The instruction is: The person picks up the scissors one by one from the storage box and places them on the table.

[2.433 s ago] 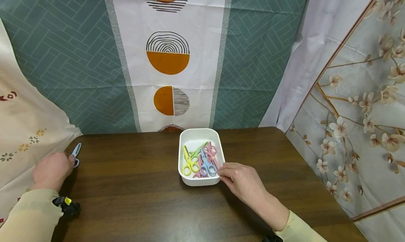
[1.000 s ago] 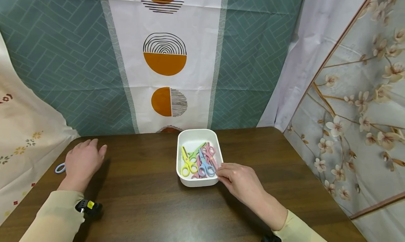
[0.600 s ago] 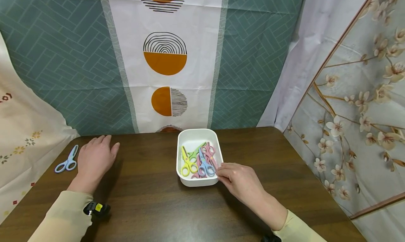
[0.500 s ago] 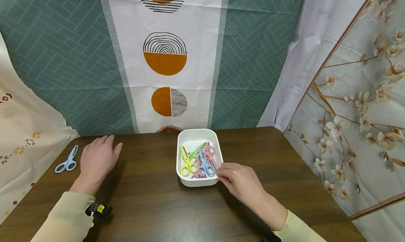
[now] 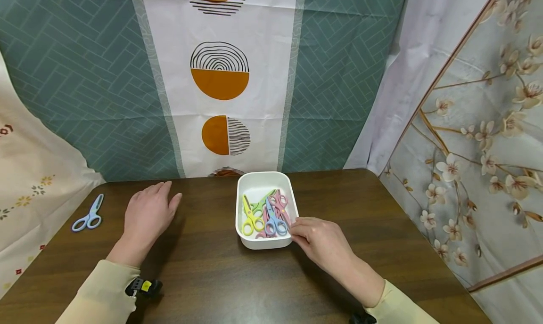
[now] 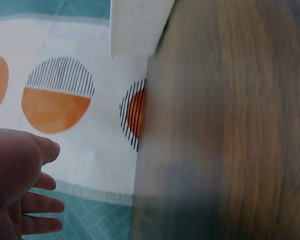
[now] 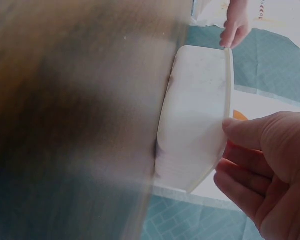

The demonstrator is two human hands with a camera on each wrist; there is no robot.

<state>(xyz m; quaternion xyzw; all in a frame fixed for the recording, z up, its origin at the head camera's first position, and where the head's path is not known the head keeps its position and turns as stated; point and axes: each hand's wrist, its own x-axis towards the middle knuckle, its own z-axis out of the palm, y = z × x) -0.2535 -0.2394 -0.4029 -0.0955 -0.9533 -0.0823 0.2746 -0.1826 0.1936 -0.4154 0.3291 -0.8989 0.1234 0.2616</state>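
In the head view, light blue scissors (image 5: 90, 215) lie on the left of the table, handles toward the near left. To their right my left hand (image 5: 149, 212) hovers with relaxed fingers and nothing in it; the left wrist view shows the same hand (image 6: 20, 175), thumb apart from the fingers. My right hand (image 5: 324, 243) pinches the near right corner of a white plastic bin (image 5: 265, 243). In the right wrist view its thumb lies on the bin's rim, fingers beyond. Inside the bin are yellow scissors (image 5: 252, 219), blue scissors (image 5: 275, 220), green scissors (image 5: 264, 201) and pink scissors (image 5: 281, 202).
The dark wooden table (image 5: 203, 277) spans the view. A green and white patterned cloth (image 5: 220, 107) hangs behind its back edge. Cream fabric (image 5: 34, 173) drapes on the left, and a floral panel (image 5: 475, 173) stands on the right.
My left hand has set the light blue scissors down on the left of the table, let go, and moved right. My right hand stays at the bin's corner.
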